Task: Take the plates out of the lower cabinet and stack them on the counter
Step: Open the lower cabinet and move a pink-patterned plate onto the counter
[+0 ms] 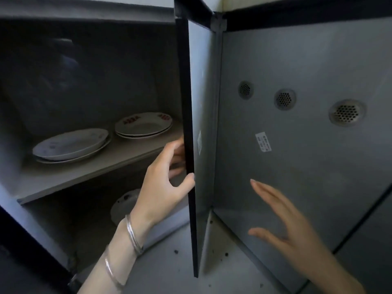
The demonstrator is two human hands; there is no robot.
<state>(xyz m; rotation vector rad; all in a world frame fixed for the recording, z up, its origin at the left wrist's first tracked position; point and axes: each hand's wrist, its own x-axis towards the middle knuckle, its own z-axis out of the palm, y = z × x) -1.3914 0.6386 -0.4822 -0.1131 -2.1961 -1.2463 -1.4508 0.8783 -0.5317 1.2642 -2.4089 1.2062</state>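
Head: left hand (163, 183) on door edge (186, 102)

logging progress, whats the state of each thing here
door: open, edge gripped
left hand: grips the door edge
right hand: open, holding nothing
left plates: stacked on the shelf, untouched
right plates: stacked on the shelf, untouched

Two plate stacks (72, 144) (144, 125), three vents (245, 89) (284, 99) (346, 113), two bangles (133, 234) (111, 270)
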